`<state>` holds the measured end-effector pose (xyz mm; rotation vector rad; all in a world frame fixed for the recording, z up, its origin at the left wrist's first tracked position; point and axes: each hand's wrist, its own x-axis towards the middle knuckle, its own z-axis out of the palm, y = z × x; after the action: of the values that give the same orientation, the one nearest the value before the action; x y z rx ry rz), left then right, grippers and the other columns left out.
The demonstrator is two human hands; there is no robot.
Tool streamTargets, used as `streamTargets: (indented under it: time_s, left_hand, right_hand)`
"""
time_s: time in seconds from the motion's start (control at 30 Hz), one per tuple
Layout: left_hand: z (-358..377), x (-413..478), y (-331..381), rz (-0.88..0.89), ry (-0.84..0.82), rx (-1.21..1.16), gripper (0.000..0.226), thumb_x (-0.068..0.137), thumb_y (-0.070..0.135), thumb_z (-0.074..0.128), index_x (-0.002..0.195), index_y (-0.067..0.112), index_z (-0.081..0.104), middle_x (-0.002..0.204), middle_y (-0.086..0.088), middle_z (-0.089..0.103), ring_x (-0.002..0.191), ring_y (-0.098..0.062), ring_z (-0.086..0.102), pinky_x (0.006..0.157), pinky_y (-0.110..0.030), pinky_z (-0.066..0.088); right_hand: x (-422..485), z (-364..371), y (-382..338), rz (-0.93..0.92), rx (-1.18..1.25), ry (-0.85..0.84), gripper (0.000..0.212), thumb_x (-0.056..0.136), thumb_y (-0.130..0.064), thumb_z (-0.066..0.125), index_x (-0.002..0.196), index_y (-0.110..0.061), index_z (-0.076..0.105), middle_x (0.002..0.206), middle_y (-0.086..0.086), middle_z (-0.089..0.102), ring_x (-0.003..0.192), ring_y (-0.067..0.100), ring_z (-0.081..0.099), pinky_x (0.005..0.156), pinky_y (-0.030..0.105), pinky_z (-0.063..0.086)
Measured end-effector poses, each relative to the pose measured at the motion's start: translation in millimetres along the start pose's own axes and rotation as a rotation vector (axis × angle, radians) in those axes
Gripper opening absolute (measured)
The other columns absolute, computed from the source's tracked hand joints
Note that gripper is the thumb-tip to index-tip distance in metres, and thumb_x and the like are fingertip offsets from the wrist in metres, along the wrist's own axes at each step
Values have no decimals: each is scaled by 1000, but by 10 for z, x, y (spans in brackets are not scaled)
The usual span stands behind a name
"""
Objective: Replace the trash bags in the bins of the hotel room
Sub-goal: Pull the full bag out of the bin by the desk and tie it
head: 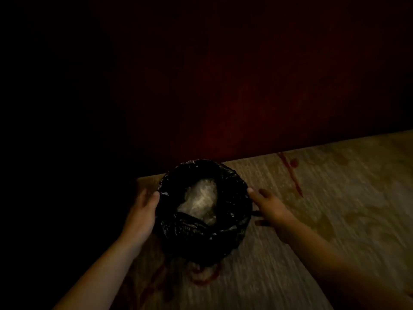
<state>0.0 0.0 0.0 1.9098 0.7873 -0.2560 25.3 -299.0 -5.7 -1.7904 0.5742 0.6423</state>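
Item: bin (202, 248), round, upright on patterned carpet (335, 209), close to dark red wall (223, 86).
Liner: black trash bag (235, 186), folded over rim; pale crumpled plastic (201, 200) inside.
L hand (143, 211): cupped on bin's left side, thumb on bag rim, fingers curved round outside, partly lost in dark.
R hand (271, 209): thumb tip at right rim, fingers spread and bent, tips at bin wall; blurred, can't tell if gripping or only touching.
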Motion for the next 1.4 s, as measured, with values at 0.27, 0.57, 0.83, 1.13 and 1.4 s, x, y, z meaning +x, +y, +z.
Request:
streamTargets:
  time_s: [0.27,0.57,0.83,1.13,1.4]
  left_hand:
    - [-144,-67,-174,-213,-207,-145,54,98,57,38,141,26,48,137,-5,56,124,-30,52,107,-55,40]
    - [-139,-30,-16,-45,-16,-278,12,94,19,64,98,11,73,94,-16,74,84,-30,71,69,-35,56]
    - [-109,-95,319,436,482,-105,12,91,16,66,80,19,60,68,-2,58,61,-19,57,54,-29,44]
    - [-381,-211,340,527,484,-315,16,89,15,70,82,28,64,77,0,63,68,-13,58,63,-29,47]
    - [-431,-509,629,695,394,-355,8,85,16,74,85,24,72,83,10,70,75,5,64,67,-8,47]
  right_hand:
    - [183,-43,-253,-89,103,40,22,92,-25,68,105,-8,70,104,14,72,94,28,68,70,38,56]
    - [78,49,-335,-456,-92,235,7,91,-12,66,85,-12,65,81,12,68,68,27,62,57,39,48]
    - [-77,113,-400,-784,-213,339,27,86,4,60,77,-20,50,82,1,54,63,17,48,54,27,36]
    - [-299,-160,-463,-835,-81,386,43,79,13,60,70,-27,49,80,5,53,62,25,47,53,42,41]
    - [-787,-177,-793,-796,-2,19,12,79,-10,79,85,-17,71,84,4,72,75,19,71,68,31,57]
